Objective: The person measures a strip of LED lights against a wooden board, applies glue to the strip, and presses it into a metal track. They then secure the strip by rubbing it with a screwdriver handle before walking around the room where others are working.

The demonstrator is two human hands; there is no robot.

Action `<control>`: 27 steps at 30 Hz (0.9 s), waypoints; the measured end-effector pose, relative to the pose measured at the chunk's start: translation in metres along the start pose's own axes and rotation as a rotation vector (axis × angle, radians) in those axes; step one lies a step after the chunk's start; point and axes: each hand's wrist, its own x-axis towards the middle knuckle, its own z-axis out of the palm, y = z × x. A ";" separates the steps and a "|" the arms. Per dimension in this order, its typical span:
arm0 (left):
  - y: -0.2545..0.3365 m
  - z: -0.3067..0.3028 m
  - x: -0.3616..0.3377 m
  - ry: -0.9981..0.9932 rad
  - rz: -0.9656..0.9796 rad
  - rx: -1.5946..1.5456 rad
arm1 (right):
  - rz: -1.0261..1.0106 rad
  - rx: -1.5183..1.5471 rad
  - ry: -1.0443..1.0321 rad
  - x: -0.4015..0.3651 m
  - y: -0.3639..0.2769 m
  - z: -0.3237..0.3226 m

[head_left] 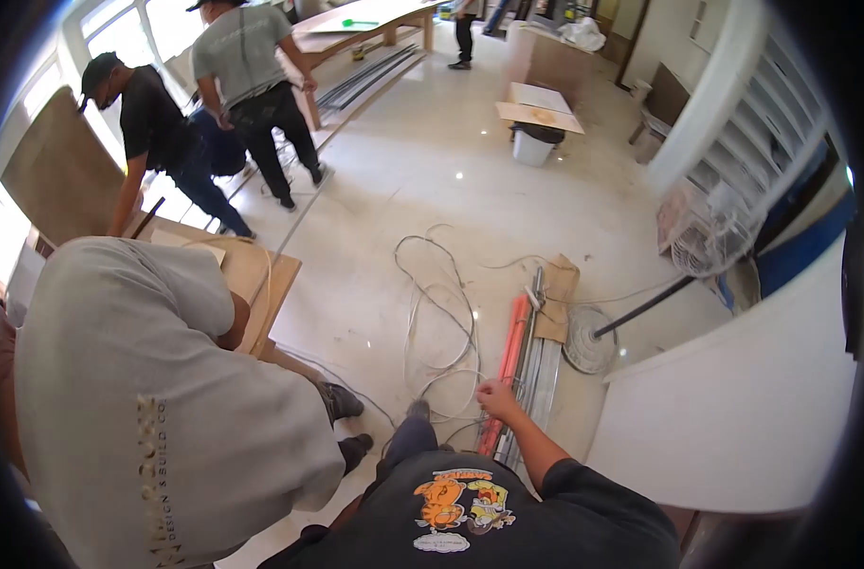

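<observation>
My right hand [495, 399] reaches forward from a black sleeve, its fingers curled together; whatever they hold, if anything, is too small to make out. It hovers in view over the left side of a bundle of red strips [515, 343] and grey metal lengths [544, 389] on the floor. A piece of brown cardboard [557, 296] lies across the bundle's far end. Loops of pale cable [472, 327] spread over the floor to the left of my hand. Part of my left arm shows at the bottom, but my left hand is not visible.
A co-worker in a grey shirt [157, 379] is close on my left, beside a wooden table [280, 275]. Two more people stand beyond. A round-based stand [593, 339] and a wrapped fan [707, 237] are right, near a white panel [735, 408]. A bin [533, 149] stands ahead.
</observation>
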 end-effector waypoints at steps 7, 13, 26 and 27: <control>0.053 0.027 0.090 0.030 0.088 -0.108 | -0.004 -0.311 -0.521 0.092 -0.086 -0.011; 0.110 0.038 0.144 0.091 0.124 -0.202 | 0.197 -0.102 -0.486 0.149 -0.107 -0.066; 0.198 0.043 0.240 0.361 0.158 -0.435 | -0.002 -0.212 -0.635 0.294 -0.193 -0.074; 0.205 0.042 0.252 0.382 0.166 -0.449 | -0.078 -0.260 -0.628 0.300 -0.213 -0.089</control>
